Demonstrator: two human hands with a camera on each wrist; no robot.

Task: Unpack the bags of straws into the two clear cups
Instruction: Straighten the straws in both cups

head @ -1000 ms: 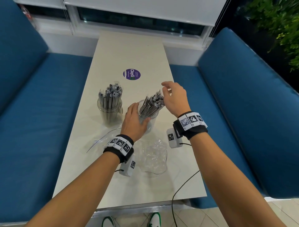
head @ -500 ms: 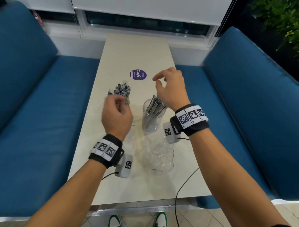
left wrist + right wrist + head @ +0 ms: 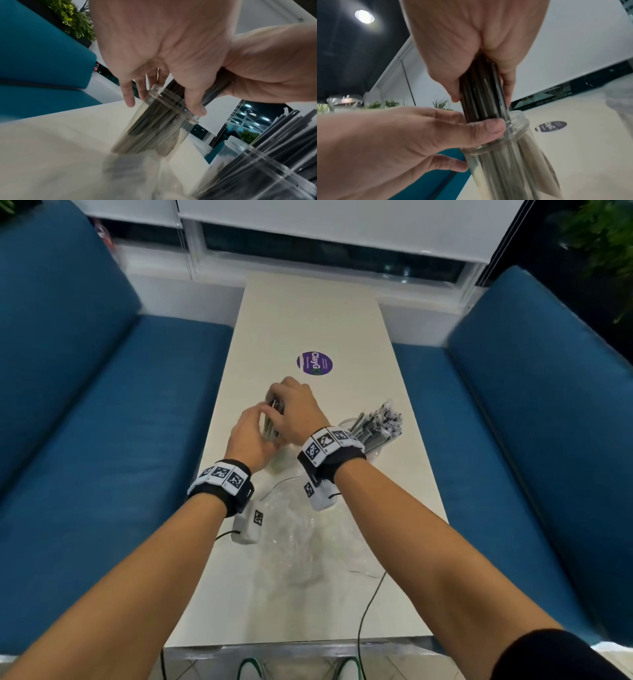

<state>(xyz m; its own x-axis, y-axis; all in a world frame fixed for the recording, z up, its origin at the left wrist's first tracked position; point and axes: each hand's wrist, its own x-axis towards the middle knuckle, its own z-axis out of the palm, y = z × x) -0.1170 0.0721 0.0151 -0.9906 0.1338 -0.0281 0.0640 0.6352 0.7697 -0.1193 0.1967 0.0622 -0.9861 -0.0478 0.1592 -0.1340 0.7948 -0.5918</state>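
Observation:
Two clear cups stand on the pale table [image 3: 308,316]. The left cup [image 3: 154,125] holds dark wrapped straws [image 3: 481,92]. My left hand [image 3: 260,419] holds this cup at its rim, thumb on one side and fingers on the other. From above, my right hand [image 3: 284,402] grips the bundle of straws that stands in it. In the head view both hands hide most of this cup. The right cup [image 3: 375,451], full of straws [image 3: 380,422], stands free beside my right wrist.
Crumpled empty clear bags [image 3: 298,529] lie on the table in front of the cups. A round purple sticker [image 3: 314,363] sits beyond them. A black cable [image 3: 370,604] runs off the near edge. Blue benches [image 3: 102,440] flank the table.
My right hand has left the right cup and crossed to the left cup, where it now grips the straws. My left hand has closed on that cup's rim.

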